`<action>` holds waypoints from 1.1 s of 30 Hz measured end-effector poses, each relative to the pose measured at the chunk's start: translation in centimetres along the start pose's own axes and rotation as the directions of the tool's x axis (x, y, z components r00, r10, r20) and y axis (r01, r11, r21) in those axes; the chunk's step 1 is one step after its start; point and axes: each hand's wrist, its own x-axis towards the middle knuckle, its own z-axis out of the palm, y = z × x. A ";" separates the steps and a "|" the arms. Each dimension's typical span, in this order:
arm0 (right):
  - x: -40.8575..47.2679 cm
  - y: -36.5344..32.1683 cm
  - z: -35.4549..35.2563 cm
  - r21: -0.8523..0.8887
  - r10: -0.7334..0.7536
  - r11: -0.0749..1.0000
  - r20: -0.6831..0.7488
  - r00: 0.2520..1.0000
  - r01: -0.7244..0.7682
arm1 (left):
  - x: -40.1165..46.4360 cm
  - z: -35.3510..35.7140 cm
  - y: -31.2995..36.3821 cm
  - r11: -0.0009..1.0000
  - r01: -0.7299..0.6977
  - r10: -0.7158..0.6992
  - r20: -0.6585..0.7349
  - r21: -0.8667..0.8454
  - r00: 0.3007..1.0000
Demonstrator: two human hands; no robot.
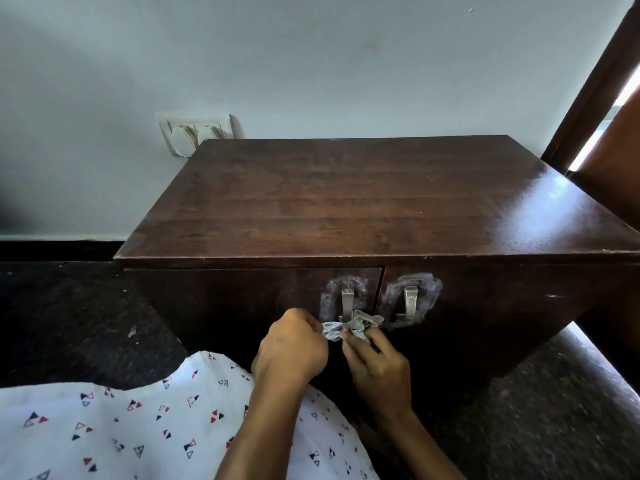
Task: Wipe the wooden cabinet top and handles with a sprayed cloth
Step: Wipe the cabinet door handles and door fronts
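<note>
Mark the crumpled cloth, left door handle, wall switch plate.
crumpled grey cloth [353,328]: head view, middle of wad.
left silver metal door handle [347,303]: head view, upright bar.
white wall switch plate [194,133]: head view, face.

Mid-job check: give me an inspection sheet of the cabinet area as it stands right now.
Surface: cabinet top bare, glare patch at right.
Job's things: crumpled cloth at the foot of the left handle; right handle untouched now; whitish smears ring both.
Clutter: nothing seen.
Grippers: left hand and right hand both pinch the cloth.
Cables: nothing seen; wall socket plate behind cabinet.
Surroundings: pale wall, dark speckled floor, wooden frame at right.
</note>
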 end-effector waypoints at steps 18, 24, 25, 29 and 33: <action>-3.7 -2.7 -3.7 0.292 0.353 0.894 0.006 0.936 -0.339 | -0.1 0.3 1.2 0.989 -0.077 0.091 0.107 -0.127 0.990; -1.9 -2.0 -8.2 0.217 0.340 0.932 -0.245 0.908 -0.291 | -0.9 1.2 4.1 0.980 -0.109 0.152 0.281 -0.164 0.947; -1.2 -1.7 -8.6 0.217 0.337 0.933 -0.246 0.909 -0.287 | -0.9 1.4 4.5 0.984 -0.109 0.149 0.318 -0.140 0.936; 1.8 -0.7 -8.4 0.155 0.312 0.945 -0.165 0.935 -0.288 | -0.7 2.1 5.3 0.995 -0.105 0.097 0.393 -0.002 0.914; 2.6 0.1 -7.9 -0.023 0.255 0.967 -0.025 0.967 -0.256 | -0.4 2.5 5.1 0.990 -0.123 0.084 0.421 0.065 0.903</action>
